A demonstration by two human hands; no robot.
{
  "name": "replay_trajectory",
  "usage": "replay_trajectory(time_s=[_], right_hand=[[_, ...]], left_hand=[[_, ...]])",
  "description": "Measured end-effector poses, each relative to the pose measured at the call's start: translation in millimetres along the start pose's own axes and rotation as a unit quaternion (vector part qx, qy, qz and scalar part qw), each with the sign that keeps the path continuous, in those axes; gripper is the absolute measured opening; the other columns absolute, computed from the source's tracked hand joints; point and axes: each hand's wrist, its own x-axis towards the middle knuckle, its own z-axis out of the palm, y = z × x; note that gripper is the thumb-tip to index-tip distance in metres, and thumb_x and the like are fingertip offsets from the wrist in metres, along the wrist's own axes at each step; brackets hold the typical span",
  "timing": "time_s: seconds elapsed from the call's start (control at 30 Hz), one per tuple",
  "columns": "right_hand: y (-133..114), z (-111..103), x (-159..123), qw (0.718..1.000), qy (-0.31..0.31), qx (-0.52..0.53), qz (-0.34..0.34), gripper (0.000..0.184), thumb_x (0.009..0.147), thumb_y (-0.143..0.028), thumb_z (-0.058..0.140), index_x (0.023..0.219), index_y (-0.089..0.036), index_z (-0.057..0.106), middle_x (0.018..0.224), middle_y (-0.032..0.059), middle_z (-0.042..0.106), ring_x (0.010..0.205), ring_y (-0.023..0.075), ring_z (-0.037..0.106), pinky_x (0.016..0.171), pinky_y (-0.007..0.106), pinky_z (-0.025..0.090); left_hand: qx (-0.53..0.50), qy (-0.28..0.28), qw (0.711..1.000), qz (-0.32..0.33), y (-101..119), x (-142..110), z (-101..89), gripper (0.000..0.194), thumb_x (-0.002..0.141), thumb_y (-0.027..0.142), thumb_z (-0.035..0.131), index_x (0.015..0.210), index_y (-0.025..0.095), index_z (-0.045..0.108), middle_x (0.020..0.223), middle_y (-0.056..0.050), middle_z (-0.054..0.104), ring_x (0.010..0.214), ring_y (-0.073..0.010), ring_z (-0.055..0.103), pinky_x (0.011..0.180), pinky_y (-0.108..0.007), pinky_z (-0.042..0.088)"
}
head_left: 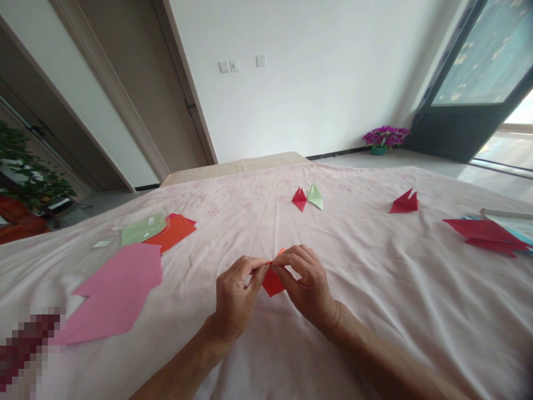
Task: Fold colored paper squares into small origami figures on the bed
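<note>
A small piece of folded red paper [273, 284] is pinched between my two hands, above the middle of the cloth. My left hand [240, 290] grips its upper edge from the left with thumb and forefinger. From the other side my right hand [306, 280] pinches the paper close to the left fingertips, which nearly touch. The paper's lower part comes to a point below the fingers; some of its top shows behind the right hand. Beyond my hands, a red folded paper piece [299, 200] and a pale green one [315, 196] lie side by side.
A pink patterned cloth [233, 222] with wrinkles covers the surface. At left are pink paper sheets [120, 289], orange paper [172, 233] and a green packet [141, 228]. On the right lie another red folded piece [406, 201] and dark red paper [487, 232].
</note>
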Motion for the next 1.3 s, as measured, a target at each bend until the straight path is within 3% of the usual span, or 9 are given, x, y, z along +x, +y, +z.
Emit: replay_trajectory(time_s=[0.7,1.13,1.3], right_hand=[[-0.4,6.0,-2.9,0.998,-0.029,0.042,0.037,0.013,0.092,-0.019,0.053,0.08,-0.021,0.055,0.075,0.0005,0.057,0.073,0.0166,0.051,0.07,0.032,0.039],[0.4,6.4,-1.3,0.998,-0.045,0.039,0.026,0.012,0.092,-0.018,0.053,0.081,-0.021,0.055,0.077,0.0008,0.057,0.074,0.0159,0.051,0.069,0.03,0.038],[0.6,7.4,-2.0,0.997,-0.045,0.06,0.037,0.011,0.092,-0.019,0.054,0.08,-0.021,0.056,0.076,0.0004,0.056,0.073,0.0152,0.052,0.069,0.03,0.04]], left_hand=[[-0.02,0.037,0.998,-0.053,1.0,-1.8,4.9,0.009,0.088,0.024,0.06,0.088,0.019,0.068,0.079,-0.001,0.07,0.073,-0.0128,0.065,0.071,-0.022,0.051],[-0.062,0.033,0.99,-0.122,-2.0,-2.7,6.6,0.013,0.085,0.029,0.063,0.081,0.018,0.066,0.074,0.001,0.067,0.068,-0.0116,0.062,0.067,-0.021,0.049],[-0.054,0.025,0.992,-0.111,0.9,-1.4,2.9,0.013,0.087,0.029,0.061,0.08,0.018,0.064,0.074,0.002,0.065,0.069,-0.0112,0.06,0.069,-0.021,0.047]])
